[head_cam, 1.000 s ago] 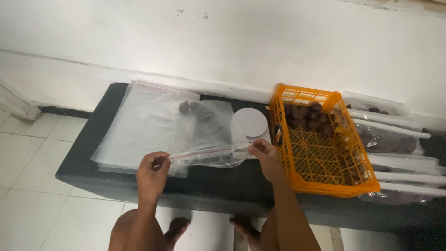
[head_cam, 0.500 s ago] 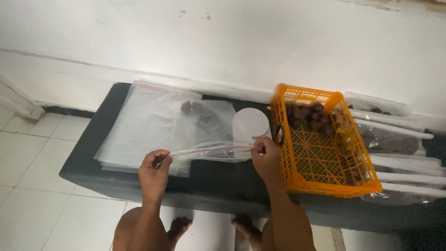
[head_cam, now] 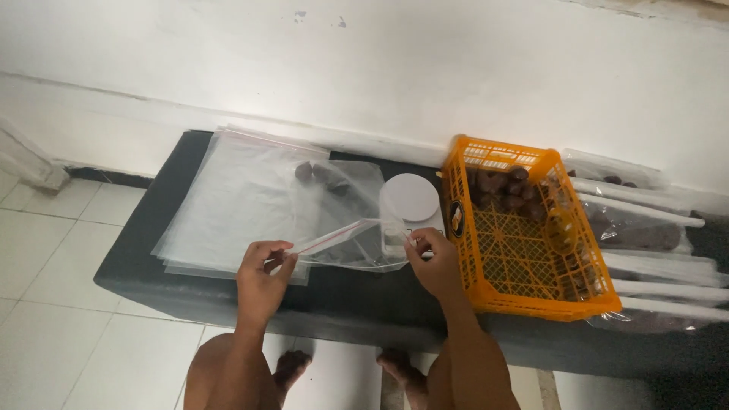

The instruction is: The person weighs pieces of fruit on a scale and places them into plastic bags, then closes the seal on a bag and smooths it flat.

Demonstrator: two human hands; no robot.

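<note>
Since a second ago both hands have lifted the mouth of the clear zip bag [head_cam: 345, 228] a little higher and drawn closer together, the strip now slanting up from left to right. The dark, matte tabletop [head_cam: 144, 254] runs along the white wall [head_cam: 364, 68], low above pale floor tiles. On its left part lies a flat stack of thin, glossy clear bags [head_cam: 228, 201]; on the right sits an orange plastic lattice basket [head_cam: 531, 243] with dark, rounded, wrinkled fruits [head_cam: 501, 186] heaped at its far end, and beyond it lie filled clear packets [head_cam: 645, 235] side by side. A small white scale with a round plate [head_cam: 410, 199] stands just left of the basket, under the bag. The bag stretches between the hands, holding a few dark fruits at its far end, its red-lined sealing strip taut. The left hand [head_cam: 262, 281] pinches the strip's left end between thumb and fingers; the right hand [head_cam: 437, 262] pinches its right end, beside the basket.
</note>
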